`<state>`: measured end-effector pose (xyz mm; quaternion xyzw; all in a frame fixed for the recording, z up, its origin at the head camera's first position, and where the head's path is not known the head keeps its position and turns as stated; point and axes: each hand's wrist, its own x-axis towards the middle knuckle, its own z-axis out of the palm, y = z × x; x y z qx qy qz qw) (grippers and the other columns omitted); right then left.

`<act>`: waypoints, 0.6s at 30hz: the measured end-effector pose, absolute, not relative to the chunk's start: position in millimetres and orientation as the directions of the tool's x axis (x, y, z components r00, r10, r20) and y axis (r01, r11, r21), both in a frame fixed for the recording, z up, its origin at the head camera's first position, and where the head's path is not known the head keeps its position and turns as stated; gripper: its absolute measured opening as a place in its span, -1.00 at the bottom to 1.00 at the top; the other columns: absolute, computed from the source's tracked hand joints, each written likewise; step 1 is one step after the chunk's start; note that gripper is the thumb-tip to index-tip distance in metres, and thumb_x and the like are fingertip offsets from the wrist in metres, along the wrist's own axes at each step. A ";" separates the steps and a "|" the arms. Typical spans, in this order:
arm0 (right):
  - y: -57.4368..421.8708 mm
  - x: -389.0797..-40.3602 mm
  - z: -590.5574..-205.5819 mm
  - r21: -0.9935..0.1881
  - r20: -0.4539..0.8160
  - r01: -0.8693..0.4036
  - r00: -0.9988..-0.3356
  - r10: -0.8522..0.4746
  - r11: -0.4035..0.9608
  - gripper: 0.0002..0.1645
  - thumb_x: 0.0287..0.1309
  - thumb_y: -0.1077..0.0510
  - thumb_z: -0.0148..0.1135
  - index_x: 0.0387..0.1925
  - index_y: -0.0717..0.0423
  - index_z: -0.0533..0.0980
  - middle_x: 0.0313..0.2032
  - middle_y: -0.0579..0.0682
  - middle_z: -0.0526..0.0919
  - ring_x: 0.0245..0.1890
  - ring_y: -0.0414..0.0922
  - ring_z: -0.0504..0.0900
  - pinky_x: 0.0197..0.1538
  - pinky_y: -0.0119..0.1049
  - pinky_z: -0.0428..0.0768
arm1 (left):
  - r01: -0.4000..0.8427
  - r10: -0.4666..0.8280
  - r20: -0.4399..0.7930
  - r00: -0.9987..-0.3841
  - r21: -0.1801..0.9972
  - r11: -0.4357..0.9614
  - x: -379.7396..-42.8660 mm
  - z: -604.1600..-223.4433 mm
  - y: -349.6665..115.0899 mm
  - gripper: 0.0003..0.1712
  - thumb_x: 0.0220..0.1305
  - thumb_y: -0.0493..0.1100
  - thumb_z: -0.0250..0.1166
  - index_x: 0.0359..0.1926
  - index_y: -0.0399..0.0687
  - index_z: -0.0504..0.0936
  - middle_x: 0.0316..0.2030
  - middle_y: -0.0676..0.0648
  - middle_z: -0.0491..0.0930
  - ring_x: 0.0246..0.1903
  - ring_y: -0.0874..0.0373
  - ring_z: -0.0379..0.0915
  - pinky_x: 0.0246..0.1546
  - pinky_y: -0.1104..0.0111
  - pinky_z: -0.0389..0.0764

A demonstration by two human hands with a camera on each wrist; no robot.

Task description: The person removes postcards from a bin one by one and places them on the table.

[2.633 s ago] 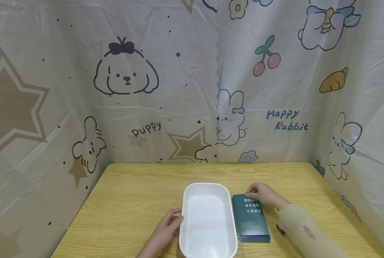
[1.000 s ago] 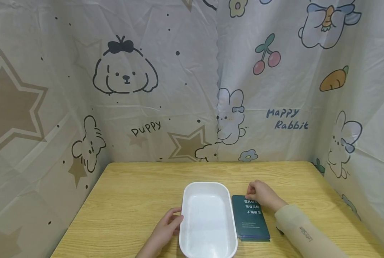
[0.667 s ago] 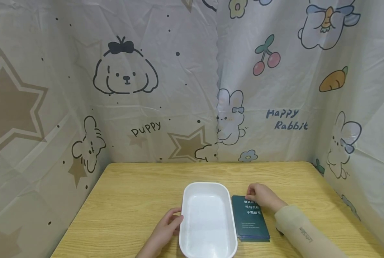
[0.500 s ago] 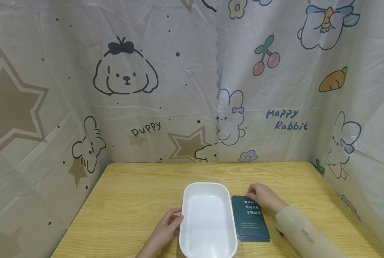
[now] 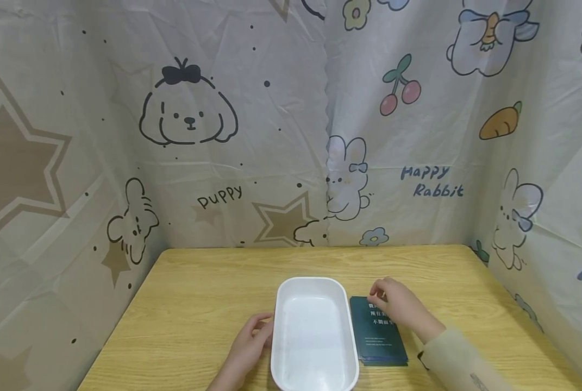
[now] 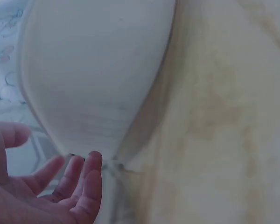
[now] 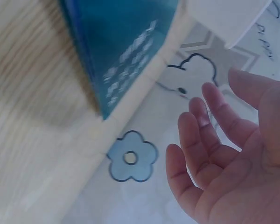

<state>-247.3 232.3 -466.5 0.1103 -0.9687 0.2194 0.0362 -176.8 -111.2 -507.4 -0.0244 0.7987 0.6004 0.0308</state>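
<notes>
A white rectangular tray (image 5: 315,342) stands on the wooden table, its inside bare. At its left wall is my left hand (image 5: 248,347), fingers relaxed and slightly bent, thumb beside the rim; the left wrist view shows this hand (image 6: 51,191) palm up near the tray's end (image 6: 98,70). To the right of the tray lies a stack of thin dark teal booklets (image 5: 381,336) with white lettering. My right hand (image 5: 400,304) hovers at the stack's far edge, fingers loosely bent and apart. In the right wrist view nothing is in that hand (image 7: 224,163), beside the booklets (image 7: 126,46).
The wooden table (image 5: 212,293) stretches to a patterned curtain (image 5: 251,163) at the back, with curtain on both sides too. A dark band (image 5: 423,359) shows at the right sleeve's cuff (image 5: 447,353).
My right fingers have come off the stack's far edge and spread a little. The stack's near edges sit more even than at first. My left thumb has drawn back from the tray's rim.
</notes>
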 end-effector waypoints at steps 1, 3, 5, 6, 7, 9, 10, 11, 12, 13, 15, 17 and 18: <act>231.5 -244.7 -465.3 -0.404 0.142 -0.245 -0.969 -0.204 0.882 -0.87 0.15 0.03 0.28 -0.32 -0.02 0.56 -0.35 -0.06 0.53 -0.37 -0.14 0.46 -0.27 -0.17 0.58 | -0.059 -0.015 -0.057 -0.998 0.954 0.295 -176.6 -505.1 -111.3 -0.43 0.32 0.13 0.12 0.20 -0.13 0.43 -0.07 -0.18 0.52 -0.32 0.13 0.54 -0.27 0.25 0.57; 230.0 -239.4 -463.0 -0.376 0.195 -0.288 -0.954 -0.228 0.881 -0.85 0.14 0.02 0.28 -0.30 -0.02 0.56 -0.32 -0.06 0.54 -0.33 -0.13 0.49 -0.23 -0.13 0.59 | -0.019 -0.028 -0.010 -1.000 0.944 0.331 -176.2 -500.2 -111.7 -0.48 0.32 0.06 0.15 0.17 -0.16 0.44 -0.06 -0.19 0.52 -0.31 0.13 0.53 -0.28 0.24 0.57; 228.9 -233.9 -461.9 -0.338 0.245 -0.329 -0.935 -0.255 0.882 -0.81 0.13 0.00 0.29 -0.27 -0.01 0.56 -0.28 -0.05 0.55 -0.28 -0.11 0.52 -0.18 -0.09 0.62 | 0.026 -0.034 0.042 -0.999 0.923 0.383 -175.0 -494.5 -111.9 -0.53 0.31 0.00 0.17 0.14 -0.16 0.45 -0.06 -0.18 0.51 -0.30 0.12 0.51 -0.31 0.24 0.58; 228.6 -231.3 -461.5 -0.315 0.268 -0.351 -0.924 -0.272 0.882 -0.78 0.13 -0.01 0.29 -0.25 0.00 0.57 -0.25 -0.05 0.56 -0.25 -0.10 0.53 -0.15 -0.07 0.62 | 0.050 -0.031 0.069 -0.997 0.908 0.417 -174.2 -491.5 -111.8 -0.55 0.30 -0.02 0.18 0.13 -0.15 0.46 -0.05 -0.17 0.50 -0.29 0.12 0.49 -0.32 0.24 0.57; 228.5 -229.0 -461.6 -0.293 0.286 -0.368 -0.914 -0.287 0.882 -0.75 0.12 -0.03 0.29 -0.22 0.00 0.57 -0.23 -0.04 0.57 -0.22 -0.09 0.54 -0.13 -0.06 0.63 | 0.071 -0.028 0.094 -0.995 0.891 0.448 -173.3 -488.5 -111.4 -0.57 0.30 -0.04 0.18 0.11 -0.14 0.47 -0.05 -0.16 0.50 -0.27 0.12 0.47 -0.31 0.24 0.57; 228.1 -224.2 -462.3 -0.246 0.314 -0.401 -0.894 -0.319 0.882 -0.67 0.12 -0.07 0.30 -0.16 0.01 0.57 -0.17 -0.03 0.58 -0.16 -0.08 0.56 -0.09 -0.04 0.64 | 0.115 -0.014 0.144 -0.990 0.847 0.519 -171.5 -483.5 -110.3 -0.59 0.29 -0.06 0.20 0.10 -0.11 0.48 -0.04 -0.14 0.49 -0.24 0.12 0.45 -0.29 0.24 0.57; 227.9 -221.9 -462.8 -0.225 0.323 -0.414 -0.886 -0.333 0.882 -0.63 0.12 -0.10 0.29 -0.12 0.01 0.56 -0.15 -0.03 0.59 -0.14 -0.08 0.56 -0.08 -0.04 0.64 | 0.142 -0.001 0.172 -0.985 0.818 0.557 -170.3 -480.9 -109.7 -0.60 0.29 -0.06 0.20 0.10 -0.11 0.48 -0.04 -0.13 0.49 -0.21 0.11 0.44 -0.27 0.23 0.57; 227.7 -220.1 -463.7 -0.208 0.332 -0.427 -0.877 -0.347 0.880 -0.59 0.12 -0.13 0.28 -0.09 0.01 0.56 -0.12 -0.03 0.59 -0.12 -0.08 0.56 -0.07 -0.03 0.64 | 0.168 0.012 0.199 -0.980 0.790 0.590 -169.1 -478.6 -109.0 -0.60 0.29 -0.06 0.20 0.10 -0.11 0.48 -0.03 -0.12 0.49 -0.19 0.09 0.44 -0.26 0.21 0.58; 227.3 -218.2 -464.6 -0.196 0.337 -0.436 -0.871 -0.357 0.878 -0.53 0.14 -0.19 0.23 -0.05 0.01 0.55 -0.10 -0.02 0.59 -0.10 -0.07 0.56 -0.05 -0.01 0.63 | 0.188 0.025 0.221 -0.975 0.760 0.622 -167.9 -476.4 -108.2 -0.59 0.28 -0.06 0.21 0.10 -0.10 0.48 -0.03 -0.11 0.49 -0.18 0.08 0.44 -0.25 0.20 0.59; 226.8 -216.1 -465.2 -0.189 0.336 -0.441 -0.868 -0.364 0.877 -0.46 0.15 -0.26 0.17 -0.01 0.01 0.54 -0.07 -0.02 0.59 -0.07 -0.06 0.56 -0.03 0.01 0.62 | 0.210 0.036 0.248 -0.968 0.724 0.657 -166.8 -474.7 -107.4 -0.59 0.28 -0.05 0.21 0.09 -0.09 0.49 -0.03 -0.10 0.50 -0.17 0.08 0.44 -0.24 0.18 0.59; 225.8 -212.4 -466.4 -0.180 0.336 -0.451 -0.863 -0.376 0.874 -0.31 0.17 -0.40 -0.01 0.06 0.00 0.52 0.00 0.00 0.59 -0.03 -0.03 0.55 0.00 0.07 0.60 | 0.252 0.065 0.299 -0.952 0.645 0.721 -164.6 -472.0 -105.8 -0.58 0.26 -0.04 0.23 0.08 -0.11 0.50 -0.04 -0.11 0.51 -0.13 0.03 0.46 -0.20 0.13 0.62; 224.6 -208.5 -467.0 -0.181 0.334 -0.455 -0.862 -0.381 0.872 -0.20 0.17 -0.47 -0.16 0.12 0.00 0.50 0.06 0.02 0.58 0.02 0.01 0.53 0.02 0.14 0.57 | 0.288 0.094 0.347 -0.933 0.566 0.773 -163.2 -469.8 -104.4 -0.58 0.23 -0.03 0.25 0.06 -0.13 0.52 -0.07 -0.12 0.53 -0.13 0.02 0.48 -0.19 0.10 0.63; 223.9 -206.1 -467.1 -0.183 0.330 -0.454 -0.864 -0.381 0.872 -0.16 0.16 -0.50 -0.22 0.14 0.00 0.49 0.09 0.04 0.57 0.04 0.04 0.52 0.03 0.18 0.54 | 0.303 0.109 0.367 -0.924 0.528 0.793 -162.5 -468.9 -103.8 -0.57 0.22 -0.03 0.26 0.05 -0.13 0.53 -0.08 -0.12 0.54 -0.12 0.01 0.48 -0.18 0.09 0.63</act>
